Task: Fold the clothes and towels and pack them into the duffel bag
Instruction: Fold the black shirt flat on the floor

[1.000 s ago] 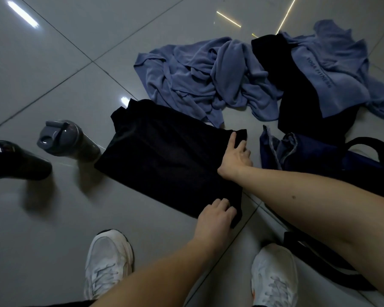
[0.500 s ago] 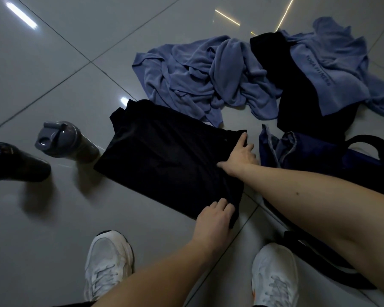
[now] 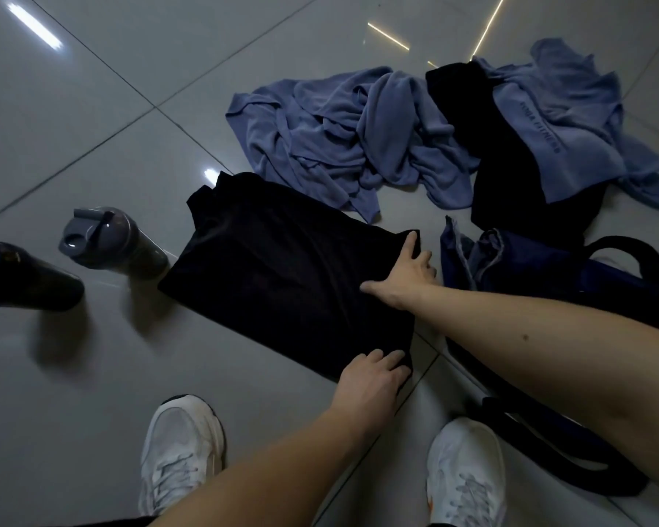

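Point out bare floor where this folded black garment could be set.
Free: tiles between the grey bottle, black garment and left shoe; also far-left tiles beyond the black bottle. Crowded: right side, with blue towels, black clothes and duffel bag.

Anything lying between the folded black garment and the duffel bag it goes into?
Nothing visible: only a strip of bare floor separates the black garment, at the edge where the right hand rests, from the duffel bag.
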The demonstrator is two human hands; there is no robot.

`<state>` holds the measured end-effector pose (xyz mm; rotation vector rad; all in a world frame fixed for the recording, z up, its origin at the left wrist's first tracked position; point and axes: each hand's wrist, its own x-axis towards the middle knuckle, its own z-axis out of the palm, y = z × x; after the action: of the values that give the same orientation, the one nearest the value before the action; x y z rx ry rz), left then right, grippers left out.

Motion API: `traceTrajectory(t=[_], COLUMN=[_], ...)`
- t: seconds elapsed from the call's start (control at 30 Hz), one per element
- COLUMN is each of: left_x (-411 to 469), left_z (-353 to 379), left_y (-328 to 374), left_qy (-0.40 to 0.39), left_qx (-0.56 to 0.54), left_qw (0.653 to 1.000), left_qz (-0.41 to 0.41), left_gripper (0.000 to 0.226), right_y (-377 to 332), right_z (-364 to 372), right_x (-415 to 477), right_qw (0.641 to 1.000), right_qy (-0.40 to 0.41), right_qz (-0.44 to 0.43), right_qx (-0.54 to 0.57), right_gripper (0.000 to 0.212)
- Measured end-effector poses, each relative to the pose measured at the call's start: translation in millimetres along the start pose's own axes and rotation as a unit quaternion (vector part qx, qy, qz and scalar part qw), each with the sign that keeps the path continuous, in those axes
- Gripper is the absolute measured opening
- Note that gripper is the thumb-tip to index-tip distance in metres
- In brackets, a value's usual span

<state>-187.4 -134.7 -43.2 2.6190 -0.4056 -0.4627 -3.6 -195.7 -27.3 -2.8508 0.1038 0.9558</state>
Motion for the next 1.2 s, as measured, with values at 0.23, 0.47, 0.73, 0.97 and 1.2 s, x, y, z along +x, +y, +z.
traceTrajectory(t=[0.23, 0.47, 0.73, 0.97, 1.2], left_x=[4.3, 1.9, -0.2, -3.2, -9.1], left_z=[2.9, 13.9, 9.9, 11.2, -5.2], left_y=[3.0, -0.1, 3.5, 3.6, 11.5], left_qy=[0.002, 0.019, -0.001, 0.009, 0.073], left_qx=[-0.002, -0.013, -0.032, -0.056, -0.129], left_qw=[1.0, 1.0, 0.999, 0.996, 0.984], left_qz=[-0.014, 0.004, -0.028, -0.069, -0.101], left_gripper=[0.046, 0.045, 0.047, 0.051, 0.045], right_y=[12.6, 25.8, 12.1, 20.0, 11.8], right_z=[16.7, 2.5, 2.9, -12.4, -42.2], right_x=[-5.3, 7.8, 2.9, 14.1, 9.2], right_qw=[0.993, 0.998, 0.999, 0.995, 0.988], right_qy=[0.01, 0.05, 0.024, 0.073, 0.078], right_qz=[-0.023, 0.023, 0.043, 0.049, 0.013], right_qx=[-0.119, -0.016, -0.001, 0.036, 0.129], right_gripper=[0.139, 0.114, 0.122, 0.048, 0.039])
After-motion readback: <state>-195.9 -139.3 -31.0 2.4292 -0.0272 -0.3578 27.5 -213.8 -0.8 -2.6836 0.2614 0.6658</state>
